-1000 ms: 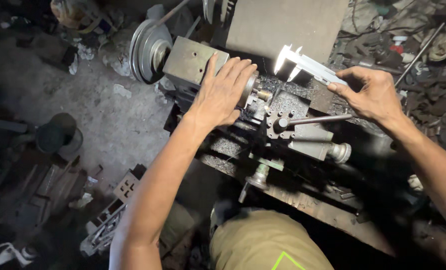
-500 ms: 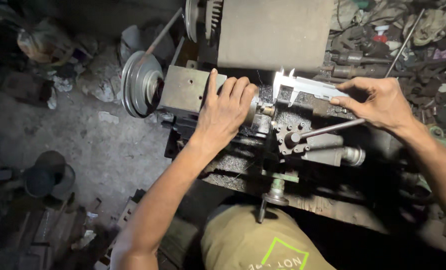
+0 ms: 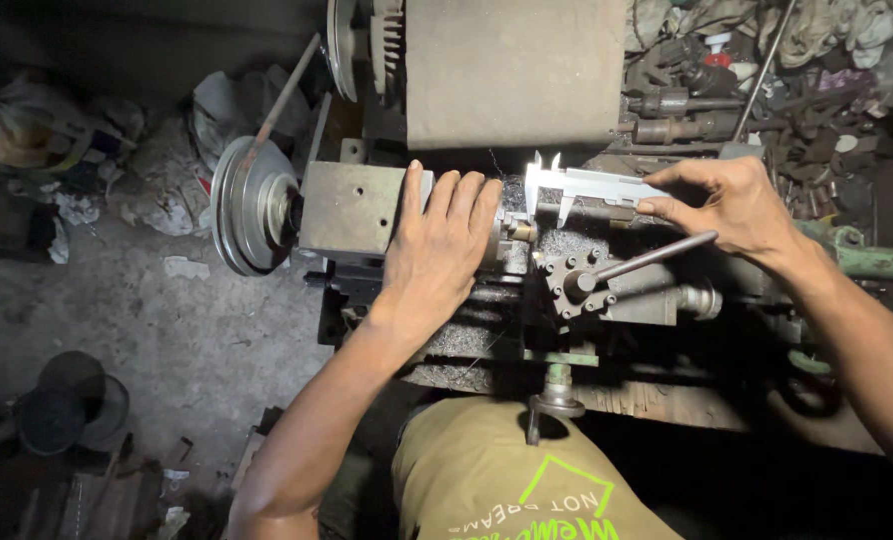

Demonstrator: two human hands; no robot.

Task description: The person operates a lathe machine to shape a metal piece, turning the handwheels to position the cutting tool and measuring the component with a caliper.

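I look down on a small metal lathe (image 3: 357, 205). My left hand (image 3: 442, 250) lies flat over the chuck, fingers spread toward the headstock. My right hand (image 3: 732, 205) grips a shiny steel vernier caliper (image 3: 582, 185) by its beam, the jaws pointing down at a small brass-coloured workpiece (image 3: 519, 232) next to the chuck. Below the caliper sits the tool post (image 3: 572, 285) with a long lever handle (image 3: 657, 255) angled up toward my right hand.
A belt pulley (image 3: 247, 205) stands at the lathe's left end, a large grey motor housing (image 3: 512, 70) behind it. Tools and scrap metal (image 3: 767, 80) crowd the back right. A crank handle (image 3: 552, 400) sticks out near my olive shirt. Dirty concrete floor (image 3: 167, 330) at left.
The view has shifted so the lathe sits more centred. My right hand has brought the caliper down and left, closer to the workpiece. My left hand stays on the chuck.
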